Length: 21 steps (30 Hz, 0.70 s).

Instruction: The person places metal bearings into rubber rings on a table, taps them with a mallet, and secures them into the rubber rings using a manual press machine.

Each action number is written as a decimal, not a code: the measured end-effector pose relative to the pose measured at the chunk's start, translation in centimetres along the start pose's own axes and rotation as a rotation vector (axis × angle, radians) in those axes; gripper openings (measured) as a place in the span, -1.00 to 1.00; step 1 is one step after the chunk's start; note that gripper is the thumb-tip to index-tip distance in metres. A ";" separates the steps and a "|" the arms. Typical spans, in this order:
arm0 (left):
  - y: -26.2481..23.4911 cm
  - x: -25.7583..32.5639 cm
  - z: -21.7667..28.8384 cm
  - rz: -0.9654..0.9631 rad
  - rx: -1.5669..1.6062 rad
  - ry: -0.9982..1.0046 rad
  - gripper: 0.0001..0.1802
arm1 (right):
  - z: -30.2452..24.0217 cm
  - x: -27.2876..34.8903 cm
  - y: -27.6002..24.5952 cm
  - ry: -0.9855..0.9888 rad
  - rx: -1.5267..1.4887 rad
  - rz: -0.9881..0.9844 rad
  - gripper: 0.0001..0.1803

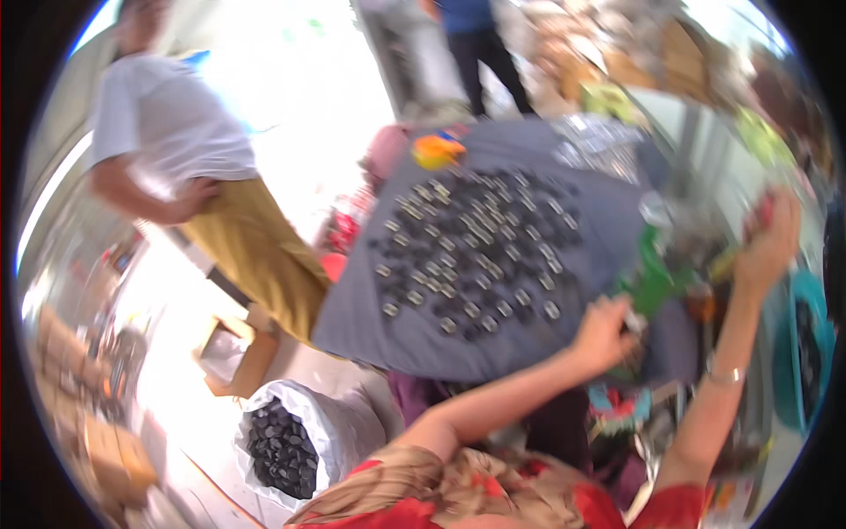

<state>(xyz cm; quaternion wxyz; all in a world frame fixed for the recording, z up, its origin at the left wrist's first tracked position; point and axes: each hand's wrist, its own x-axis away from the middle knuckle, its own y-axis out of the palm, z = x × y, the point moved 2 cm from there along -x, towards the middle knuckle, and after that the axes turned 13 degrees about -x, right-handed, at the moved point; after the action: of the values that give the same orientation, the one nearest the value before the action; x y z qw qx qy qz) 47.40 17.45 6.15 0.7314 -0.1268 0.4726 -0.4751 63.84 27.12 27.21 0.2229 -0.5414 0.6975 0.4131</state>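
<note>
While the left hand (604,333) pinched a small part at the grey counter (352,326) edge, rows of dark pieces (476,251) lay up-left; the right hand's (771,234) grip was too blurred to tell.

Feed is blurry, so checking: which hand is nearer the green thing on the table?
Left. The left hand lies just below-left of the green thing; the right hand is raised farther off to its right.

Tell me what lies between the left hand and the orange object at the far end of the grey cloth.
In the head view, rows of small dark pieces cover the grey cloth between the left hand and the orange object.
</note>
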 end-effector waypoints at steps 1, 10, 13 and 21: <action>1.4 0.6 -0.2 0.073 0.065 0.015 -0.38 | -0.1 0.0 -0.4 0.093 -0.193 0.026 -0.76; -0.8 0.4 -0.6 0.043 0.066 -0.090 -0.31 | -0.4 1.0 2.4 0.061 -0.377 -0.040 -0.77; -0.7 0.1 -0.2 0.023 0.113 -0.107 -0.31 | -0.5 0.5 2.3 0.051 -0.380 -0.056 -0.78; -0.1 1.2 0.1 0.083 0.076 -0.072 -0.33 | -1.2 1.0 1.6 0.042 -0.371 -0.053 -0.78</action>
<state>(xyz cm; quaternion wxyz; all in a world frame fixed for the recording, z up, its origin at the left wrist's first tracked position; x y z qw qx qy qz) 47.53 16.42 5.60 0.7714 -0.0962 0.4325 -0.4568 62.14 25.65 27.64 0.1154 -0.6000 0.5992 0.5174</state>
